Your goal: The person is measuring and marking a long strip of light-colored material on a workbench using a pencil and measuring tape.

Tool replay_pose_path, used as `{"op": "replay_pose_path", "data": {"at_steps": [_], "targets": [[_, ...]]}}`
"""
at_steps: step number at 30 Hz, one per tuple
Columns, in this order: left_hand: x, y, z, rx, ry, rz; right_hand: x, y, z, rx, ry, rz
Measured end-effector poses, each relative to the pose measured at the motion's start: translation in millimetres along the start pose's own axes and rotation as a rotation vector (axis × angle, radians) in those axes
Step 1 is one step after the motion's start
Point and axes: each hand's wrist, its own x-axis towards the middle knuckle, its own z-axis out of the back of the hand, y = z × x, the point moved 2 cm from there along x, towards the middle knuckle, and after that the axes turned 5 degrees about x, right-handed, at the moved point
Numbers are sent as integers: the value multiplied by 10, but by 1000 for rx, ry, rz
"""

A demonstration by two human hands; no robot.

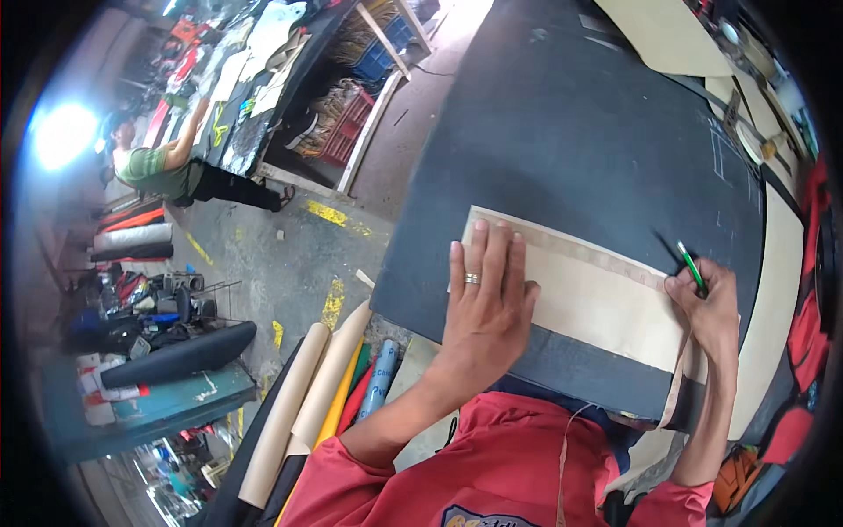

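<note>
A rectangular tan card sheet [588, 307] lies near the front edge of the dark-topped table [562, 132]. Flat on its left end rests my left hand [487, 307], fingers stretched out, a ring on one of them. Along the sheet's far edge runs a pale tape measure [606, 260], reaching from my left fingertips to my right hand. At the sheet's right end my right hand [713, 307] is closed around a green pen [687, 260], which tilts up and left. Thumb and forefinger pinch the tape there, and the tape hangs down past the table's front edge.
More tan card pieces [672, 39] lie along the table's far right side. Rolls of material [303, 395] stand at the table's left front corner. Across the aisle, a person in a green shirt [167, 171] works at another cluttered table, with a red crate [347, 127] beneath it.
</note>
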Motion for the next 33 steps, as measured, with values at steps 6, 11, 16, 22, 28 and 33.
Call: {"op": "replay_pose_path", "data": {"at_steps": [6,11,16,22,28,33], "targets": [[-50,22,-35,-38,-4,36,23,53,-23,16,40,-12],[-48,-5,-46,-63,-52,21,20,-24,28,20,28,3],[-59,-58,-37,-70,-60,17,6,-112,81,21,24,2],[-18,-121,31,18,-17,-12,-12,-58,174,-63,51,-17],[140,-252,230,152,-33,0,37,51,119,-126,33,23],[214,-1032,34,-209,20,-260,9,38,133,-132,24,8]]}}
